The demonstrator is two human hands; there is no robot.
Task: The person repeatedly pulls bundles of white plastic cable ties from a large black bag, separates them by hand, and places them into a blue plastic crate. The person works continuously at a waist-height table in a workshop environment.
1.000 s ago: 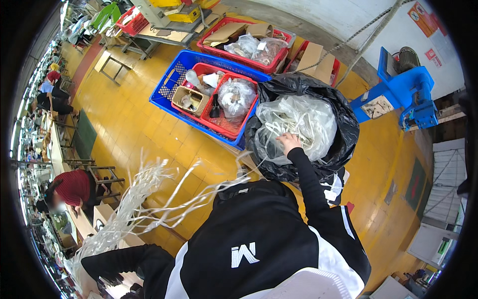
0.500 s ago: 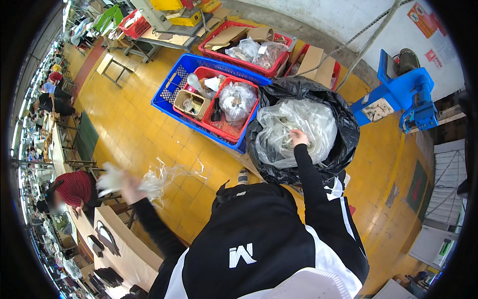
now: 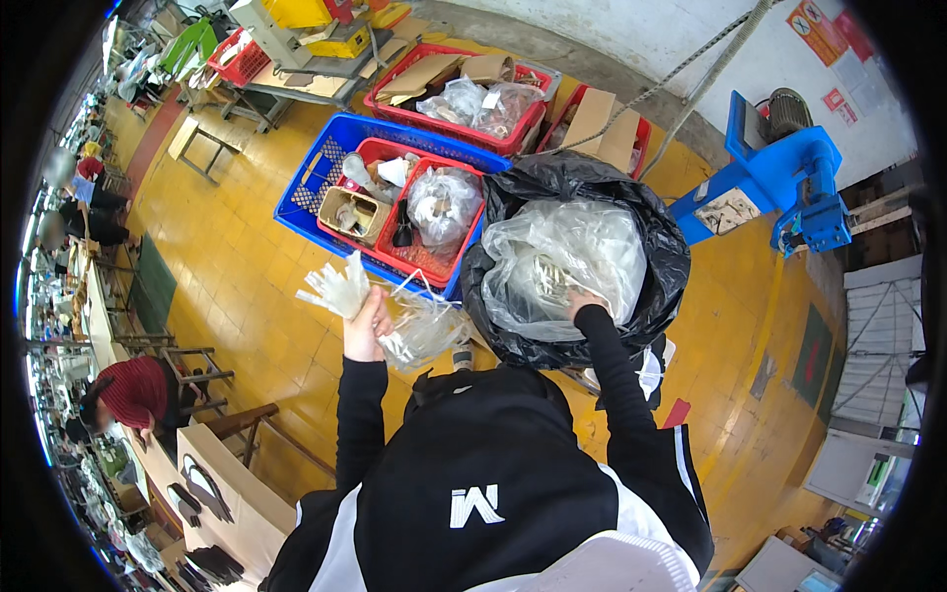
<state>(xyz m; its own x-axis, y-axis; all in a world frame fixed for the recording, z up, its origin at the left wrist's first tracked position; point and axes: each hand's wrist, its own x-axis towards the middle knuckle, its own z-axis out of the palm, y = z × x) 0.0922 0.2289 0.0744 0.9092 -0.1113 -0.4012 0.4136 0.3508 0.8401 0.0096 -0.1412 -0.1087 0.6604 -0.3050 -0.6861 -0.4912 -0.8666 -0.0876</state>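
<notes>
The left hand (image 3: 368,324) is closing its fingers around a bundle of translucent strips (image 3: 337,286); cut-looking ends are projecting to the far left of the fist, and looser lengths are trailing to the right, over the yellow floor (image 3: 252,316) and close to the near edge of the blue crate (image 3: 424,136). The right hand (image 3: 586,298) is resting inside the mouth of the clear bag (image 3: 614,237), against pale strips (image 3: 552,278) lying there. Its fingertips are partly hiding, so whether it is gripping any strip I cannot tell. The clear bag is sitting inside a black bag (image 3: 671,257), whose rim is standing around it, to the right of the crate.

Judgement on handling: the left grip is appearing firm at the gathered middle, but the trailing ends are looking liable to snag on the crate's rim. Sound practice is meaning holding the bundle high, gathering the loose tails into the palm, and clearing the crate. For the right hand, pinching a few strips near one end and drawing them steadily upward is seeming safer than tugging, since tangled strips are likely dragging others and the thin clear film along.
</notes>
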